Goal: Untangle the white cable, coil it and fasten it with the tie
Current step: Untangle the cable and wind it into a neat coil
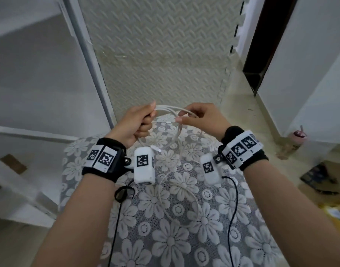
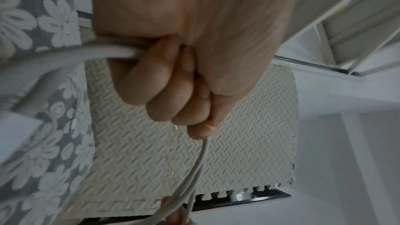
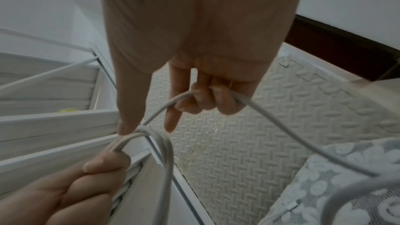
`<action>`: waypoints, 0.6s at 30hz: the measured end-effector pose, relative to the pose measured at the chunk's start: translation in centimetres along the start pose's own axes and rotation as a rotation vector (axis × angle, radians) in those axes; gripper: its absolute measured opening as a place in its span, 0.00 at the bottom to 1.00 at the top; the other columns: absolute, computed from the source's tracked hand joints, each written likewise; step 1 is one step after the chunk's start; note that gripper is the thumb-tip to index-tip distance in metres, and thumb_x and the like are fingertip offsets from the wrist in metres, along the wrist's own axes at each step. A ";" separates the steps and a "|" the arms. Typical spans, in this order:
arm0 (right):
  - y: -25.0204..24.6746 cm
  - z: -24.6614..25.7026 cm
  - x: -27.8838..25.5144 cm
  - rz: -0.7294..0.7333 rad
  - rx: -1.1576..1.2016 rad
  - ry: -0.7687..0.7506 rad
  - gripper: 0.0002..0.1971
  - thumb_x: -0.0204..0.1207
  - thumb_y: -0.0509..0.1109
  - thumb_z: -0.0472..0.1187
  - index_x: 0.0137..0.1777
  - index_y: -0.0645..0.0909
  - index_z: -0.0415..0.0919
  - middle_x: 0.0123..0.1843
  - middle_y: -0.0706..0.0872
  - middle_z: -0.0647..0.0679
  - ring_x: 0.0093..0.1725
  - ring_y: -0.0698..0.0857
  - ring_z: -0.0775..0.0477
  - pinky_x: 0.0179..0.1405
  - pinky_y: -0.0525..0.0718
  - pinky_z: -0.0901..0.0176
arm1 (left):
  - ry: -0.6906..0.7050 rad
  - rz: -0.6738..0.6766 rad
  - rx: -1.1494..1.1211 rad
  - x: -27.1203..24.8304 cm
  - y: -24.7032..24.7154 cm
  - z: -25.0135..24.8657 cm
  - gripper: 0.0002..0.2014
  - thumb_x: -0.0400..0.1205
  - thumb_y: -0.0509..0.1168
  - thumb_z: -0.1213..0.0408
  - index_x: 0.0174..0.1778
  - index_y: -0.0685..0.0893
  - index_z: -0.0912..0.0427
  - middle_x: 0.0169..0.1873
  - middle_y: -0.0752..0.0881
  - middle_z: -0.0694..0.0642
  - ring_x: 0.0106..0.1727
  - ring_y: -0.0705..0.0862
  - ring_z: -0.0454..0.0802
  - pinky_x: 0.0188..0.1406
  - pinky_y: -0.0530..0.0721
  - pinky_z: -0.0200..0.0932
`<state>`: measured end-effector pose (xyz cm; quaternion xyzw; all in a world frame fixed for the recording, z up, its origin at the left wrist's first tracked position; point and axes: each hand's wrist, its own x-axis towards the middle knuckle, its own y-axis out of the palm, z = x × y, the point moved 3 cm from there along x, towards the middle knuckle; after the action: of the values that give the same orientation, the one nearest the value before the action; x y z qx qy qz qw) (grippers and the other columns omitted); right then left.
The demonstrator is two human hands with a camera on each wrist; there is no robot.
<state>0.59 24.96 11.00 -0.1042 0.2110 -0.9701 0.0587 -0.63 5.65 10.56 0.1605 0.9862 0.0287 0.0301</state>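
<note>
In the head view my left hand (image 1: 141, 124) makes a fist round several loops of the white cable (image 1: 166, 108), held above the far edge of the table. My right hand (image 1: 184, 116) pinches the strands a short way to the right. The left wrist view shows the left hand (image 2: 173, 83) curled tight on the cable (image 2: 108, 52), with strands trailing down. In the right wrist view the right hand (image 3: 205, 102) hooks its curled fingers round one strand (image 3: 270, 119); the left hand (image 3: 90, 182) holds the loops beside it. Slack cable (image 1: 160, 197) lies on the cloth, with a connector (image 1: 158, 150) hanging below the hands.
The table carries a grey lace cloth with white flowers (image 1: 184, 237). A cream foam mat (image 1: 165, 54) covers the floor beyond. A white frame (image 1: 88, 54) stands at the left. On the floor to the right are a pink bottle (image 1: 298, 137) and boxes (image 1: 319, 176).
</note>
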 end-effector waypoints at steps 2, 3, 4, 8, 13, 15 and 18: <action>-0.4 0.5 -0.3 0.004 -0.032 -0.007 0.11 0.66 0.79 0.50 0.45 0.88 0.45 0.32 0.82 0.54 0.29 0.74 0.61 0.30 0.71 0.72 | -0.016 -0.003 -0.025 -0.2 0.2 -0.2 0.19 0.87 0.55 0.53 0.30 0.69 0.54 0.17 0.60 0.42 0.14 0.55 0.36 0.11 0.53 0.27; -0.3 0.6 -0.4 0.003 -0.046 -0.008 0.11 0.67 0.79 0.51 0.44 0.88 0.47 0.33 0.83 0.55 0.30 0.76 0.61 0.32 0.73 0.71 | -0.020 -0.005 -0.047 -0.2 0.3 -0.3 0.19 0.87 0.55 0.53 0.31 0.69 0.54 0.17 0.60 0.42 0.14 0.55 0.36 0.10 0.53 0.27; -0.2 0.6 -0.5 -0.006 -0.049 -0.010 0.11 0.66 0.79 0.52 0.45 0.88 0.48 0.34 0.85 0.55 0.33 0.80 0.59 0.36 0.76 0.68 | -0.021 -0.008 -0.066 -0.2 0.4 -0.4 0.18 0.87 0.55 0.53 0.31 0.69 0.54 0.17 0.60 0.42 0.14 0.55 0.36 0.10 0.53 0.27; 0.4 0.3 -0.8 -0.063 0.014 -0.007 0.11 0.69 0.78 0.48 0.49 0.88 0.45 0.40 0.89 0.51 0.38 0.84 0.57 0.42 0.80 0.64 | -0.013 -0.034 -0.106 0.3 0.6 -0.6 0.18 0.87 0.56 0.53 0.31 0.69 0.54 0.17 0.59 0.42 0.14 0.55 0.36 0.08 0.53 0.28; 1.0 0.0 -1.1 -0.051 0.049 -0.003 0.12 0.77 0.71 0.43 0.49 0.85 0.32 0.34 0.89 0.51 0.34 0.84 0.57 0.36 0.80 0.66 | -0.007 -0.077 -0.259 1.1 1.2 -0.1 0.18 0.87 0.55 0.53 0.31 0.69 0.54 0.16 0.59 0.43 0.13 0.55 0.36 0.07 0.52 0.29; 1.0 0.1 -1.3 -0.041 0.131 0.029 0.11 0.81 0.66 0.40 0.48 0.81 0.31 0.32 0.87 0.48 0.27 0.83 0.62 0.23 0.74 0.76 | -0.019 -0.076 -0.335 1.3 1.8 0.3 0.18 0.87 0.55 0.53 0.31 0.69 0.54 0.15 0.60 0.43 0.12 0.55 0.35 0.06 0.53 0.28; 1.0 0.2 -1.4 -0.030 0.206 0.079 0.11 0.85 0.59 0.43 0.42 0.74 0.41 0.26 0.82 0.50 0.24 0.82 0.57 0.14 0.63 0.70 | -0.054 -0.069 -0.444 1.3 2.7 0.6 0.18 0.88 0.54 0.53 0.32 0.69 0.54 0.13 0.61 0.44 0.11 0.56 0.36 0.06 0.53 0.28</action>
<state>2.04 24.18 10.53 -0.0626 0.1107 -0.9908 0.0464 -0.94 8.62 10.12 0.1167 0.9594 0.2395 0.0922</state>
